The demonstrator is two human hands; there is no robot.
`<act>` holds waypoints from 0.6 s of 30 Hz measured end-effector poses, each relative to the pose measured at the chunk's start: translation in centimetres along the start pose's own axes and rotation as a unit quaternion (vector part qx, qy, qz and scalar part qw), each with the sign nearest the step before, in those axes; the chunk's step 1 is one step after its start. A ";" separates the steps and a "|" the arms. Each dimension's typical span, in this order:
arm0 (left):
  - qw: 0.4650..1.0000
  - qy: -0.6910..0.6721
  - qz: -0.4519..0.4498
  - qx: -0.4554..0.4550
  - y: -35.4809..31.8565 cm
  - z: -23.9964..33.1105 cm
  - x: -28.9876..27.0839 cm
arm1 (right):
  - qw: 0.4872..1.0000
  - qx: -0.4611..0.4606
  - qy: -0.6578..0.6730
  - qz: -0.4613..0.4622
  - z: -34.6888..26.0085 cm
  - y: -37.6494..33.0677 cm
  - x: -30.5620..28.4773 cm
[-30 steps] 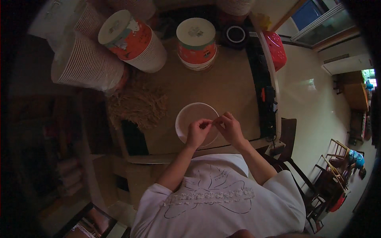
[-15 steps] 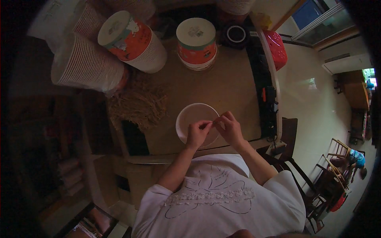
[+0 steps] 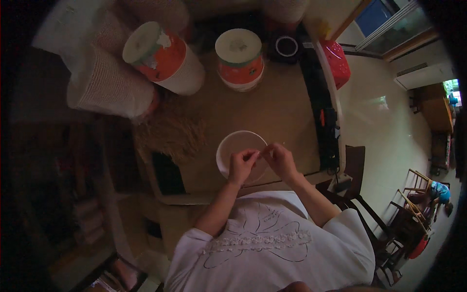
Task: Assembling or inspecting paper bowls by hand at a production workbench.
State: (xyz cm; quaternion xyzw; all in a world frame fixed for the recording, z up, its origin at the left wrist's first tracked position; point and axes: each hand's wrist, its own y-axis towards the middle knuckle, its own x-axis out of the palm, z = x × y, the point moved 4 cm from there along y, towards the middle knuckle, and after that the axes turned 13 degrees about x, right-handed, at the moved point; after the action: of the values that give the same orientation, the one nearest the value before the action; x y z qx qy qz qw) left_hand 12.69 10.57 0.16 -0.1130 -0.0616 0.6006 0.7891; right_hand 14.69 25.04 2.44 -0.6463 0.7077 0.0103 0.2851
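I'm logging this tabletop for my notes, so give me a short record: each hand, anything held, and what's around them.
Left hand: fingers bent over the round white bowl
Right hand: fingertips close to the left hand's
Held: too small to tell
Left of bowl: shaggy tan fibrous bundle
Beyond bowl: round white tub stack with orange and green bands
Surface: flat brown tabletop

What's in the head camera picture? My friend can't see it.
A person's left hand and right hand are close together above a white bowl on a table. A tan stringy heap lies left; cup stacks are beyond.
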 end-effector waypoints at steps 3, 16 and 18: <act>1.000 0.019 -0.007 0.010 0.0 0.5 0.1 | 0.999 -0.027 -0.014 -0.010 0.0 0.0 0.0; 1.000 -0.029 0.001 -0.004 -0.2 -0.7 0.4 | 0.997 -0.079 -0.018 0.012 -0.3 -0.4 -0.1; 0.999 -0.038 0.009 0.003 -0.3 -1.0 0.4 | 0.996 -0.083 -0.026 0.016 -0.2 -0.4 -0.1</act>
State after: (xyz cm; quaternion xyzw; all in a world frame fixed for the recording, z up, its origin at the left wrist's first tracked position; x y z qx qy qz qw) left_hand 13.26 10.76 -0.72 -0.0885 -0.0887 0.6115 0.7812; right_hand 14.96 24.95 2.82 -0.6559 0.7072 0.0905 0.2480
